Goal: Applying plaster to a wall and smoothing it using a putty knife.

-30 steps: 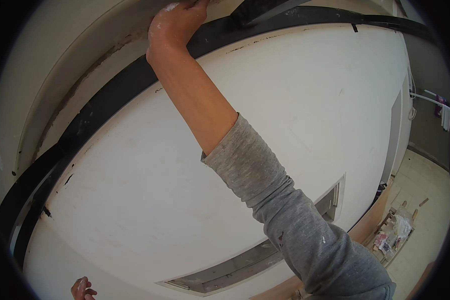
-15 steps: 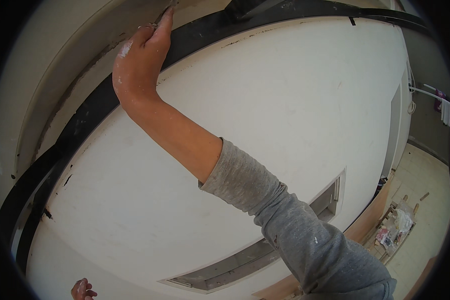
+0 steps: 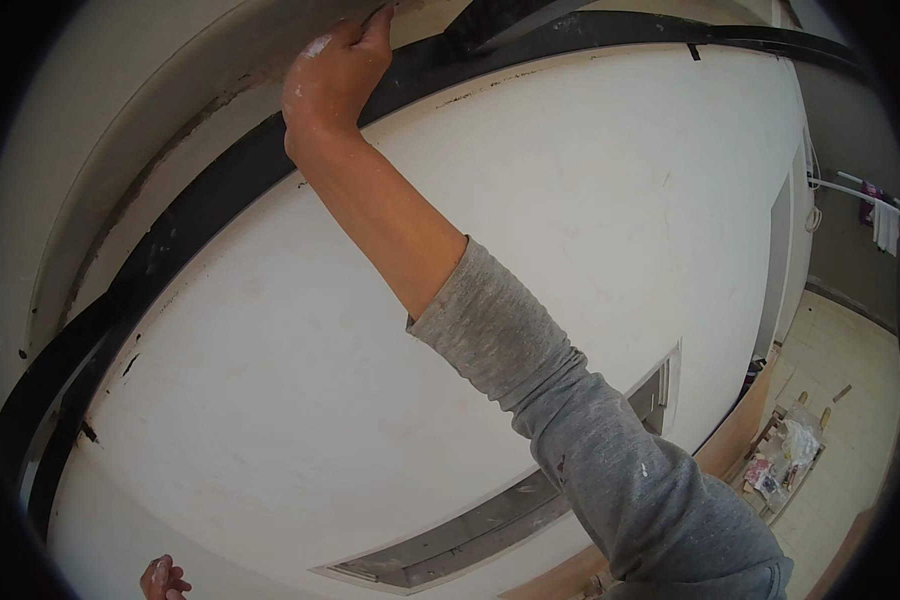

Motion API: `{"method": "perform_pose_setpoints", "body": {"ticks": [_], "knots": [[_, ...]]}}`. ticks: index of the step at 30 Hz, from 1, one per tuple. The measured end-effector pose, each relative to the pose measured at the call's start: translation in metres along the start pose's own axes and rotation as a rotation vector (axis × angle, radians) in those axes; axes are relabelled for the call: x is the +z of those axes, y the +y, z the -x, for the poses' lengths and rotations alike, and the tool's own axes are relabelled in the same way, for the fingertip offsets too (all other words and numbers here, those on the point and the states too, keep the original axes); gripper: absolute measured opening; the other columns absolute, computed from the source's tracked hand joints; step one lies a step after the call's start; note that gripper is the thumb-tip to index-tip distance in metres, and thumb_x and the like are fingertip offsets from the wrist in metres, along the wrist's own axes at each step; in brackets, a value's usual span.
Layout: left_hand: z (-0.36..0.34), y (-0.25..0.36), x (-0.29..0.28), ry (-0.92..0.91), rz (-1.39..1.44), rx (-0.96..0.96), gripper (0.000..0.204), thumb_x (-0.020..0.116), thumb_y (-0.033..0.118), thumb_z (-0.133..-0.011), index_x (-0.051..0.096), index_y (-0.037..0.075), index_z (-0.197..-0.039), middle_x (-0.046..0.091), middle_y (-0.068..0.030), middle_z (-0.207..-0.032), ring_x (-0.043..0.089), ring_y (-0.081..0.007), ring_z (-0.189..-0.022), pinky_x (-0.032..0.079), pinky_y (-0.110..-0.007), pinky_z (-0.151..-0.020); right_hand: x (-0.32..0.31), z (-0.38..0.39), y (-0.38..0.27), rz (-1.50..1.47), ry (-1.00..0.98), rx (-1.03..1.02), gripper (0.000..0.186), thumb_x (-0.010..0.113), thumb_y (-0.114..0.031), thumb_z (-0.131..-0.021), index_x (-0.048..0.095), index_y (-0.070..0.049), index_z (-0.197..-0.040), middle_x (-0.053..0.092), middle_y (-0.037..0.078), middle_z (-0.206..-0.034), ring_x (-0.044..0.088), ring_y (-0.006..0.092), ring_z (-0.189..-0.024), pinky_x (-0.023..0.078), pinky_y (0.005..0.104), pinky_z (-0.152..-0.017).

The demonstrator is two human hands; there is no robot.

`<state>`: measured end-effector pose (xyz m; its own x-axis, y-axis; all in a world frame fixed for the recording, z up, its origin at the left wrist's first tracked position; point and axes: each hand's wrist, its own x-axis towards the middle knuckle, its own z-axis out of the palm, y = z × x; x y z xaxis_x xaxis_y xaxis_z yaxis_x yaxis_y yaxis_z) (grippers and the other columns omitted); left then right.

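Observation:
My right hand (image 3: 335, 75) reaches high to the top middle, its fingers closed on a thin dark tool (image 3: 378, 16), too small to make out fully, against the pale, stained recessed edge above a long black beam (image 3: 220, 180). White smears mark the hand, and a rolled grey sleeve covers the arm. My left hand (image 3: 165, 577) shows at the lower left edge with curled, white-smeared fingers; what they hold, if anything, I cannot make out. A white wall (image 3: 270, 350) with dark chipped spots fills the view below the beam.
Long recessed openings (image 3: 440, 535) are set in the white wall. At the right, white pipes (image 3: 885, 225) and cable hang by a grey wall. A wooden pallet-like stand (image 3: 785, 460) with plastic and litter rests on the tiled floor (image 3: 840, 340), near a plywood board (image 3: 730, 440).
My right hand swung down and left along the beam, then back up and right, close to where it was a second ago. My left hand has barely moved.

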<state>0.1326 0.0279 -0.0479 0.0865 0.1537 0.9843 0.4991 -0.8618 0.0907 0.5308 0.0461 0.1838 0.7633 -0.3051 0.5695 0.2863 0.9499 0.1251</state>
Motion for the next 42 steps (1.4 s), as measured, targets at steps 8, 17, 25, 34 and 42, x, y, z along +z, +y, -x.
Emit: {"method": "perform_pose_setpoints", "body": {"ticks": [8,17,25,34,42], "knots": [[0.001,0.001,0.01,-0.003,0.005,-0.002,0.039,0.045,0.027,-0.099,0.066,-0.006,-0.102,0.068,-0.0187,-0.098,0.064,-0.0279,-0.083,0.049,-0.035,-0.068,-0.004,0.049,0.003,0.049,-0.141,-0.035,0.059,0.028,-0.003,-0.093,0.017,-0.004,-0.151,0.047,0.004,-0.081,0.039,0.0079,-0.067,0.043,0.0228,-0.068],[0.002,-0.002,0.008,-0.013,0.0,-0.001,0.04,0.046,0.028,-0.099,0.066,-0.007,-0.102,0.068,-0.0189,-0.098,0.064,-0.0276,-0.082,0.05,-0.035,-0.068,0.002,0.009,0.004,-0.07,-0.044,0.1,0.059,0.024,-0.005,-0.095,0.005,-0.005,-0.152,0.049,0.01,-0.115,0.042,0.0126,-0.082,0.042,0.0254,-0.078],[-0.001,0.001,0.009,-0.018,-0.011,-0.006,0.04,0.047,0.027,-0.098,0.067,-0.008,-0.101,0.067,-0.0188,-0.098,0.063,-0.0275,-0.08,0.049,-0.035,-0.068,0.031,0.014,0.003,-0.119,-0.037,0.168,0.055,0.027,-0.005,-0.099,0.004,0.006,-0.148,0.027,0.027,-0.143,0.032,0.0337,-0.134,0.024,0.0382,-0.114],[0.001,0.005,0.007,-0.015,-0.005,-0.035,0.041,0.047,0.028,-0.098,0.067,-0.007,-0.101,0.068,-0.0188,-0.098,0.063,-0.0272,-0.081,0.05,-0.036,-0.069,0.011,0.01,-0.002,-0.052,0.085,-0.194,0.055,0.027,-0.005,-0.099,0.002,0.004,-0.148,0.023,0.025,-0.147,0.033,0.0314,-0.133,0.026,0.038,-0.112],[-0.001,0.007,-0.005,-0.009,-0.041,-0.026,0.041,0.048,0.029,-0.098,0.066,-0.007,-0.102,0.068,-0.0187,-0.098,0.063,-0.0271,-0.08,0.05,-0.036,-0.069,0.016,-0.018,-0.015,0.049,0.068,-0.064,0.053,0.03,-0.006,-0.098,0.011,0.018,-0.141,0.018,0.037,-0.147,0.025,0.0418,-0.138,0.019,0.0404,-0.117]]}}
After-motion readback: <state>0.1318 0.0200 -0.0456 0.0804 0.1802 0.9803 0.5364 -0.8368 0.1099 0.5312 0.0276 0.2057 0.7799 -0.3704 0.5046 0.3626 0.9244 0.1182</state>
